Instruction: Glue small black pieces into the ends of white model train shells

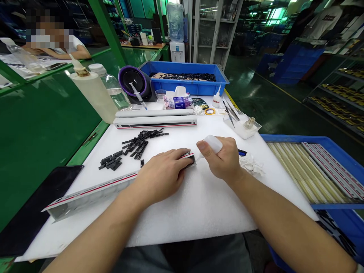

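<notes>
My left hand (163, 174) is closed over the right end of a long white channel-shaped strip (93, 191) with a red line along it. The strip lies slantwise across the white foam board (176, 220). In my right hand (224, 159) is a small white squeeze bottle (212, 144), tilted so its thin nozzle points down at the strip's right end. Whether the tip touches the strip I cannot tell. Beyond my left hand lie two loose piles of small black pieces, one of flat strips (139, 142) and one of short blocks (112, 161).
Two more white strips (155, 121) lie behind the piles. Further back stand a tissue box (178, 101), a syringe (138, 96), a glue bottle (216, 99) and a blue bin (187, 86). Tweezers (229, 113) and crumpled tissue (251, 165) are at right, beside a blue tray (315, 138). A person sits at upper left.
</notes>
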